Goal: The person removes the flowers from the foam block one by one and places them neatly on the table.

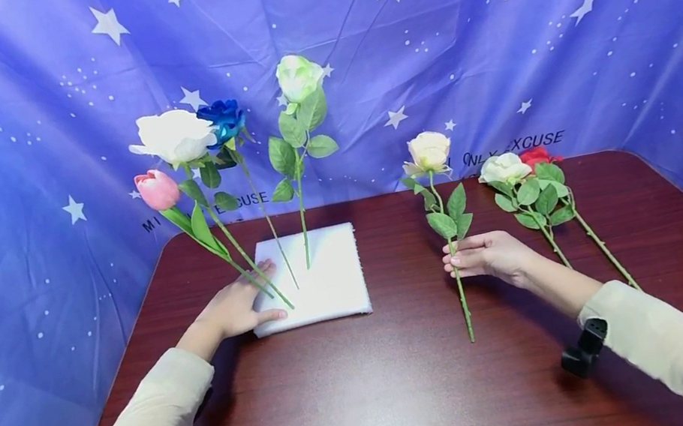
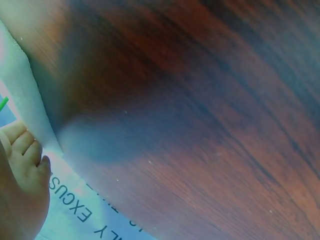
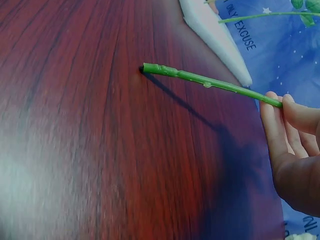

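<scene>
Between thumb and fingertips my right hand pinches the green stem of a pale peach rose, held upright to the right of a white foam block. The stem's cut lower end shows in the right wrist view. My left hand rests on the left side of the foam block with its fingers spread, partly behind stems. Standing in the block are a pink tulip, a large white flower, a blue rose and a pale green-white rose.
A white rose and a red rose lie on the right of the dark red wooden table, behind my right forearm. A blue star-printed cloth hangs around the table's back and sides.
</scene>
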`<move>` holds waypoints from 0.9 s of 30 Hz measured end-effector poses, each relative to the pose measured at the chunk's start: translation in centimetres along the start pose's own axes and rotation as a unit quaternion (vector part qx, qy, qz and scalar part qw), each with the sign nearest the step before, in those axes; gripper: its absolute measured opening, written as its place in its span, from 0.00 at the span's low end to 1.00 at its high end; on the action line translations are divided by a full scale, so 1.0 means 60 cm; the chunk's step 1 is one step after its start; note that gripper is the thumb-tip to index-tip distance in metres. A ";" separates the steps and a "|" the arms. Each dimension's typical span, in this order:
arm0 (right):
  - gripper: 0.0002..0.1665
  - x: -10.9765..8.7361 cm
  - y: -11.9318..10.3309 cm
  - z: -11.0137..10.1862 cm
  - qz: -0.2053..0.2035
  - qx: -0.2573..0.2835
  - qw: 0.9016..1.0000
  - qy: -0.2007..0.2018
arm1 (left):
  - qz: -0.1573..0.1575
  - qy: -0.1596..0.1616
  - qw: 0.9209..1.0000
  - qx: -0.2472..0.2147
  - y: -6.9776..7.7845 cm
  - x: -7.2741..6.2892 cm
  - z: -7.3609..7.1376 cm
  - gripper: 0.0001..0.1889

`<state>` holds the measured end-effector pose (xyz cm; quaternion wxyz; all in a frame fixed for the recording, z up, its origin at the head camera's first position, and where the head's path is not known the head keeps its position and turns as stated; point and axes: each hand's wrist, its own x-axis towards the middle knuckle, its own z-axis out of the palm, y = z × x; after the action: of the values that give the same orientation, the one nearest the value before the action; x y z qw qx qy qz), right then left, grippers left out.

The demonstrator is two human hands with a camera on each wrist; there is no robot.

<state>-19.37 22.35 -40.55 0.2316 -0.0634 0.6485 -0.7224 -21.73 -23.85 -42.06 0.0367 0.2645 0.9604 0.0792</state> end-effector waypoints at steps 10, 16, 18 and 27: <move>0.13 -0.025 0.003 -0.050 0.011 0.019 1.000 0.009 | 0.004 0.007 1.000 0.001 0.000 -0.001 0.001 0.49; 0.12 -0.039 0.005 -0.077 0.010 -0.010 0.999 0.029 | 0.004 0.008 1.000 0.008 -0.003 0.000 0.004 0.49; 0.13 -0.044 0.005 -0.082 0.011 -0.025 0.999 0.032 | 0.002 0.006 1.000 0.006 -0.003 0.000 0.003 0.49; 0.14 -0.054 0.011 -0.109 -0.001 -0.066 0.997 0.040 | 0.002 0.005 1.000 -0.001 -0.002 -0.001 0.003 0.49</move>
<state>-18.91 29.59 -41.53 0.2004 -0.0499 0.7032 -0.6803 -21.73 -23.95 -42.23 0.0321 0.2658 0.9601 0.0813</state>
